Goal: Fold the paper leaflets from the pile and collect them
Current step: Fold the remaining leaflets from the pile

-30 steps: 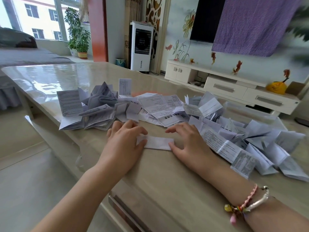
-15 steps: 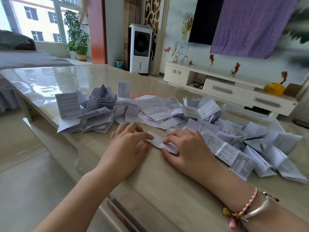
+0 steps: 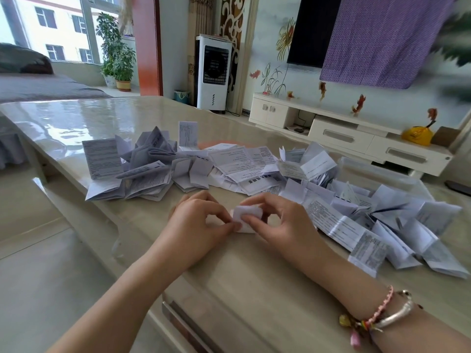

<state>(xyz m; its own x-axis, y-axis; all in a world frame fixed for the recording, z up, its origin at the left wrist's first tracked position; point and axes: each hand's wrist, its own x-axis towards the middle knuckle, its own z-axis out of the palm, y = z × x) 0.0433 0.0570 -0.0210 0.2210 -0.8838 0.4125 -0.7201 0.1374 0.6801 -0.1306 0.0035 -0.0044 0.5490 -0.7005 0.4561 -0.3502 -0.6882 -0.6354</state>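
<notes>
A small white folded leaflet lies between my two hands on the glossy beige table. My left hand pinches its left edge with thumb and fingertips. My right hand curls over its right side, thumb and fingers gripping it. Behind the hands a long pile of printed leaflets runs across the table. More loose leaflets spread out to the right, and a bunch of folded ones sits at the left.
A clear plastic box stands behind the right part of the pile. The table's near edge runs diagonally below my forearms, with floor to the left. A white TV cabinet and an air cooler stand beyond the table.
The leaflet was a long strip lying flat under both hands. My hands have come together and folded it into a short, small packet, now lifted slightly between the fingertips.
</notes>
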